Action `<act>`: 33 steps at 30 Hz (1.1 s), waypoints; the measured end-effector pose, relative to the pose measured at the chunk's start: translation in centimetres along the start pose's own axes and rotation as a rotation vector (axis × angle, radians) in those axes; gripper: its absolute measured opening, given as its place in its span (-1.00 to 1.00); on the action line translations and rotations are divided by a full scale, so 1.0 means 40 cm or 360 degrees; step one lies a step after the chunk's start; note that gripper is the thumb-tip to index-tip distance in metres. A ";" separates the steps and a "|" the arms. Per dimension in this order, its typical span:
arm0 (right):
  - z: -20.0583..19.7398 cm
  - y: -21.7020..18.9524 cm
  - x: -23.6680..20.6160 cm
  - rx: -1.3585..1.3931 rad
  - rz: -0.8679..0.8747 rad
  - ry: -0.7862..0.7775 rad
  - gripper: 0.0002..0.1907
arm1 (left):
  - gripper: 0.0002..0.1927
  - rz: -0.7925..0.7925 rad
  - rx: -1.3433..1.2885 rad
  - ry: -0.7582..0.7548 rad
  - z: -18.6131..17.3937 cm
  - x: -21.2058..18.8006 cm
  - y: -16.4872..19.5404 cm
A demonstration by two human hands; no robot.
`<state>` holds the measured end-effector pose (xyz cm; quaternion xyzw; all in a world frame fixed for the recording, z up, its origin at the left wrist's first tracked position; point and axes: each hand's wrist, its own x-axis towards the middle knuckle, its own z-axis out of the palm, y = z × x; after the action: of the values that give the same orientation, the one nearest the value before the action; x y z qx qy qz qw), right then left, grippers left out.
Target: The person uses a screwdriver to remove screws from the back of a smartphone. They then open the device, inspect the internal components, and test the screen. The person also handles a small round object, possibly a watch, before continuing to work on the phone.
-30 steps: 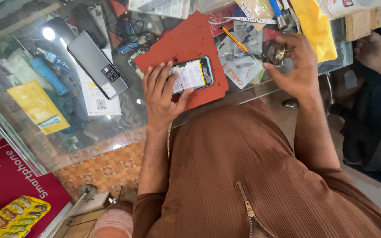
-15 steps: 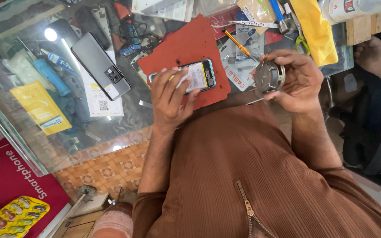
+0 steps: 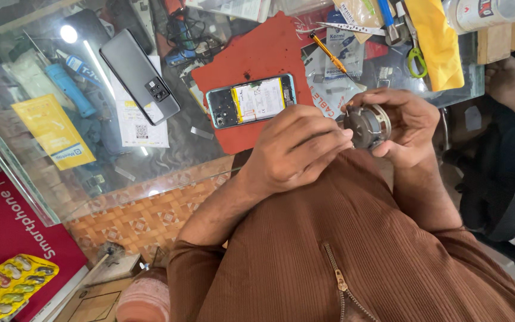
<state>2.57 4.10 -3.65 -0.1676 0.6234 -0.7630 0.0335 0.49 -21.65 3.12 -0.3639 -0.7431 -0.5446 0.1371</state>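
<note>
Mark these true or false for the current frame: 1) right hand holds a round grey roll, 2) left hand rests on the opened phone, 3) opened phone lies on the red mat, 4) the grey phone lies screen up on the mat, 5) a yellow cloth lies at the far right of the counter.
1) True: the right hand grips the round grey roll.
2) False: the left hand is off the opened phone, with its fingertips at the roll.
3) True: it lies on the red mat.
4) False: the grey phone lies back up, camera showing, on white paper left of the mat.
5) True: the yellow cloth is there.
</note>
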 end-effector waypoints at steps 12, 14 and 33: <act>0.034 -0.007 -0.006 0.0319 0.0196 0.0095 -0.19 | -0.71 -0.0002 0.0026 0.0017 0.014 0.010 0.018; 0.036 -0.002 -0.005 0.0325 0.0156 0.0068 -0.19 | -0.71 0.0001 0.0042 0.0005 0.015 0.006 0.020; 0.017 0.020 -0.027 0.0075 0.0111 0.0204 -0.06 | -0.70 -0.0063 0.0046 -0.0003 0.011 0.001 0.021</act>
<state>3.66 3.55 -4.54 -0.0958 0.6115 -0.7850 0.0242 1.13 -21.11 3.56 -0.3476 -0.7581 -0.5361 0.1307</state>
